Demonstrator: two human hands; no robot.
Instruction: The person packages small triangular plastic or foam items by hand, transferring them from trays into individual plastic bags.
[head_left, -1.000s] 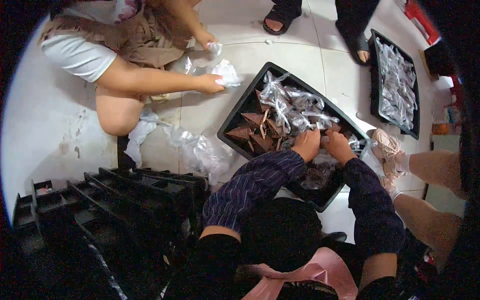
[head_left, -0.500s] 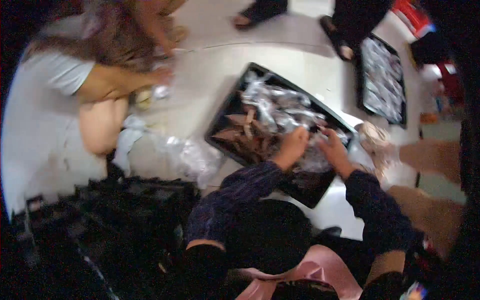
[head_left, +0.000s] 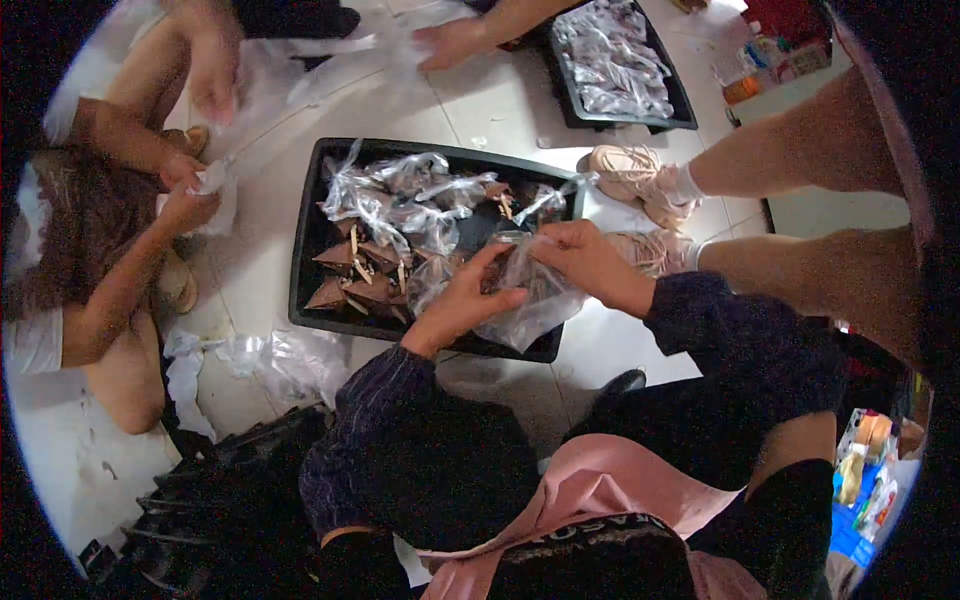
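My right hand (head_left: 590, 262) pinches the upper edge of a clear plastic bag (head_left: 540, 312). Curved around the bag's left side, my left hand (head_left: 462, 305) has its thumb and fingers on the plastic. Something dark is inside the bag, too veiled to name. Both hands are over the near right part of a black tray (head_left: 300, 265). On the tray's left lie several brown, pointed, pyramid-like pieces (head_left: 372, 287) with pale wooden sticks. Bagged pieces (head_left: 435, 222) in knotted clear plastic lie behind them.
A second black tray (head_left: 683, 108) of bagged pieces stands at the back. Left, a person's hands (head_left: 188, 195) hold a whitish piece; another hand (head_left: 455, 42) holds plastic film. Feet in beige shoes (head_left: 630, 175) stand right of the tray. Loose plastic (head_left: 300, 362) and a black crate-like object (head_left: 215, 500) are nearer.
The view has shifted and sharpened, so the near tray sits further left and more level. My hands have drawn nearer each other, with the clear bag now plainly between them.
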